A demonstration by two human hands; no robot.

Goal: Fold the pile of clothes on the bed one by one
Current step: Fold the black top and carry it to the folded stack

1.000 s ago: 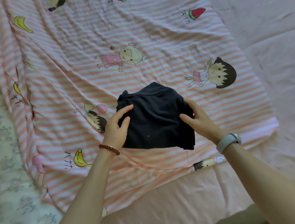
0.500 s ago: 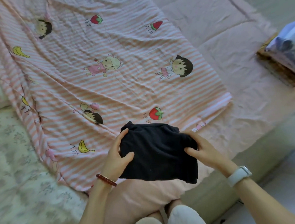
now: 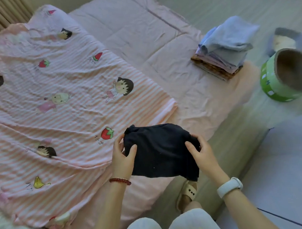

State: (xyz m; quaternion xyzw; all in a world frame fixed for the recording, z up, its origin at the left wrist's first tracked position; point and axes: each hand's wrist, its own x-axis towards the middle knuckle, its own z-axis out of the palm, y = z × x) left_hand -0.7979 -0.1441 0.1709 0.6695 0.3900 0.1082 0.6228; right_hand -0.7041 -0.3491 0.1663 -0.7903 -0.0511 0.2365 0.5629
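Note:
A folded black garment is held above the near edge of the bed. My left hand grips its left side, thumb on top and fingers underneath. On the right side my right hand holds it the same way. A stack of folded clothes, light blue on top with lilac and brown patterned layers below, sits at the bed's far right corner.
A pink striped cartoon-print sheet lies spread over the left of the bed. A green round container stands on the floor to the right. My sandalled foot is by the bed's side.
Both hands lifted the black garment off the striped sheet and carried it right, toward the bed's edge. The view swung right, bringing the folded stack and green container into sight.

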